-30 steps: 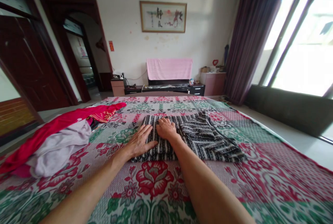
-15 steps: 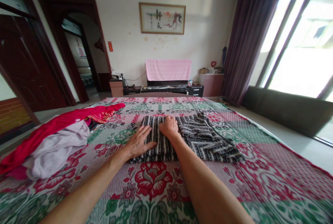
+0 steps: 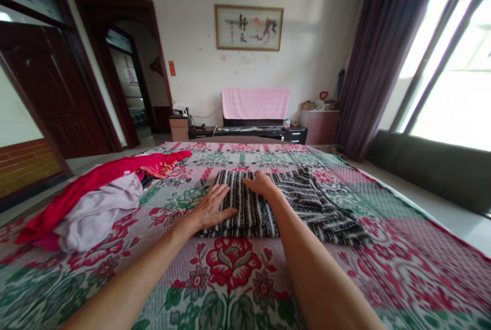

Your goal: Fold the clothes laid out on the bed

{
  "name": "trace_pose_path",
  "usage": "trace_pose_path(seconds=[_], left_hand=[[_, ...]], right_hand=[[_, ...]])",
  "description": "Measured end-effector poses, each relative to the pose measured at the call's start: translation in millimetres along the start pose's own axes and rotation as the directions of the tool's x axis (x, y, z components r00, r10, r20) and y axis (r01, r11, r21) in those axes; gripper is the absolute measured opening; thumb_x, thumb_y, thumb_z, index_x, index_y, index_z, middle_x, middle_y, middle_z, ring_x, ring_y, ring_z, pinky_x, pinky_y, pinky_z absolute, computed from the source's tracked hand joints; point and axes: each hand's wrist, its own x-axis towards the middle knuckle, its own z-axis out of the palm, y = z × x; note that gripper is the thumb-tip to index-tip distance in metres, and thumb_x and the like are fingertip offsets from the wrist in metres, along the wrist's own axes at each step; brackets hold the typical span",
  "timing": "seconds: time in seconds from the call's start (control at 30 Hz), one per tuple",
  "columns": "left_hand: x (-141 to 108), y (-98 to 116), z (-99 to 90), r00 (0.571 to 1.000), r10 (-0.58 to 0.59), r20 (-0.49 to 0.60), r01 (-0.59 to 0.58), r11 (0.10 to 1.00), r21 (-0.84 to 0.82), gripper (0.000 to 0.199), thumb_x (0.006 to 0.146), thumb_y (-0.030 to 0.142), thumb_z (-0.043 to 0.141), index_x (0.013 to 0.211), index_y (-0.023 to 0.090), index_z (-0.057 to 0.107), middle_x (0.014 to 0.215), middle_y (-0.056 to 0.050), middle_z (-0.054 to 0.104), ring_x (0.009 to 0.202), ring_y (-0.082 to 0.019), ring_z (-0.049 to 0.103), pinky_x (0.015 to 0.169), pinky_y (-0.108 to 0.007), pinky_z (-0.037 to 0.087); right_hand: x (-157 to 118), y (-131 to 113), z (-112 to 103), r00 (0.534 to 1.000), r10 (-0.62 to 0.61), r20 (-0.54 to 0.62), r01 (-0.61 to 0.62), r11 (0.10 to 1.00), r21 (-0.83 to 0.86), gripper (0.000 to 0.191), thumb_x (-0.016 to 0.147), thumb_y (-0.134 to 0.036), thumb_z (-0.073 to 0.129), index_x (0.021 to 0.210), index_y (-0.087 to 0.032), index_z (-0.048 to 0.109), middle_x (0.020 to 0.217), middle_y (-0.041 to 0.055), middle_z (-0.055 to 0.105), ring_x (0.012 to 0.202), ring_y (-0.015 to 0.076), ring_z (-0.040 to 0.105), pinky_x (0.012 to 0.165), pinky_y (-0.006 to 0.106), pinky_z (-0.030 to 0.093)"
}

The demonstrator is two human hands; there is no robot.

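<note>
A black-and-white striped knit garment (image 3: 249, 212) lies on the bed, its left part folded into a flat, layered panel. The right part spreads out at an angle. My left hand (image 3: 213, 207) rests open on the panel's left edge, fingers stretched and thumb apart. Near the far edge of the panel, my right hand (image 3: 261, 183) presses on the cloth with its thumb sticking out to the left. The other fingers of that hand are partly hidden behind its back, and no cloth shows gripped in it.
A flowered bedspread (image 3: 233, 263) covers the bed. At the left lies a heap with a red garment (image 3: 95, 179) and a pale grey garment (image 3: 102, 212). Beyond the bed, a pink cloth (image 3: 255, 103) hangs over a low stand. A dark curtain (image 3: 379, 64) hangs by the window.
The whole view has shifted slightly, so things appear a little farther right. My right hand has turned a bit, its fingers now less visible. My left hand stays on the garment's edge.
</note>
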Motion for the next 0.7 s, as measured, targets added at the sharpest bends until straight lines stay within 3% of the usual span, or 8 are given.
trace_pose_path(seconds=[0.1, 0.2, 0.33, 0.47, 0.57, 0.7], left_hand=[[0, -2, -0.9, 1.000, -0.001, -0.015, 0.001, 0.999, -0.042, 0.083, 0.082, 0.064, 0.043, 0.144, 0.010, 0.032, 0.153, -0.015, 0.027, 0.143, -0.029, 0.018, 0.116, -0.044, 0.018], [1, -3, -5.5, 0.997, -0.020, -0.069, 0.011, 0.993, -0.122, 0.081, 0.081, 0.064, 0.044, 0.143, 0.011, 0.035, 0.152, -0.014, 0.031, 0.141, -0.027, 0.024, 0.116, -0.041, 0.022], [3, -3, -18.4, 0.982, -0.140, -0.127, 0.104, 0.962, -0.251, 0.077, 0.083, 0.062, 0.042, 0.141, 0.011, 0.039, 0.150, -0.014, 0.034, 0.139, -0.025, 0.031, 0.115, -0.038, 0.025], [4, -12, -30.7, 0.948, -0.231, -0.220, 0.160, 0.941, -0.299, 0.071, 0.083, 0.058, 0.041, 0.138, 0.014, 0.043, 0.147, -0.012, 0.040, 0.137, -0.025, 0.035, 0.114, -0.039, 0.027], [5, -21, -33.9, 0.924, -0.265, -0.278, 0.186, 0.942, -0.280, 0.068, 0.084, 0.056, 0.039, 0.137, 0.014, 0.045, 0.145, -0.010, 0.043, 0.135, -0.024, 0.038, 0.113, -0.038, 0.029], [3, -28, -27.6, 0.953, -0.209, -0.221, 0.173, 0.970, -0.170, 0.069, 0.082, 0.054, 0.042, 0.135, 0.010, 0.048, 0.147, -0.013, 0.040, 0.136, -0.024, 0.036, 0.115, -0.035, 0.026]], right_hand=[[-7, -8, -3, 0.981, -0.102, 0.163, 0.095, 0.994, 0.049, 0.079, 0.068, -0.026, 0.068, 0.139, -0.012, 0.038, 0.106, 0.0113, 0.067, 0.093, 0.0213, 0.063, 0.078, 0.027, 0.048], [-9, -11, -4, 0.960, -0.143, 0.240, 0.110, 0.983, 0.147, 0.081, 0.063, -0.013, 0.067, 0.139, -0.019, 0.039, 0.095, 0.0035, 0.068, 0.082, 0.0178, 0.063, 0.068, 0.024, 0.047], [-10, -17, 4, 0.959, -0.114, 0.258, 0.007, 0.924, 0.383, 0.067, 0.068, -0.012, 0.060, 0.133, -0.022, 0.046, 0.085, -0.0014, 0.066, 0.074, 0.0152, 0.062, 0.060, 0.022, 0.048], [-15, -35, 21, 0.951, -0.110, 0.289, -0.079, 0.817, 0.571, 0.066, 0.070, -0.015, 0.061, 0.133, -0.024, 0.043, 0.081, -0.0030, 0.066, 0.071, 0.0144, 0.063, 0.061, 0.022, 0.049], [-19, -45, 32, 0.954, -0.119, 0.276, -0.074, 0.797, 0.600, 0.068, 0.068, -0.018, 0.066, 0.132, -0.023, 0.045, 0.084, -0.0015, 0.068, 0.072, 0.0148, 0.063, 0.063, 0.022, 0.050], [-19, -44, 39, 0.966, -0.112, 0.233, -0.035, 0.835, 0.550, 0.074, 0.067, -0.017, 0.066, 0.136, -0.016, 0.041, 0.091, 0.0017, 0.068, 0.080, 0.0147, 0.062, 0.068, 0.021, 0.049]])
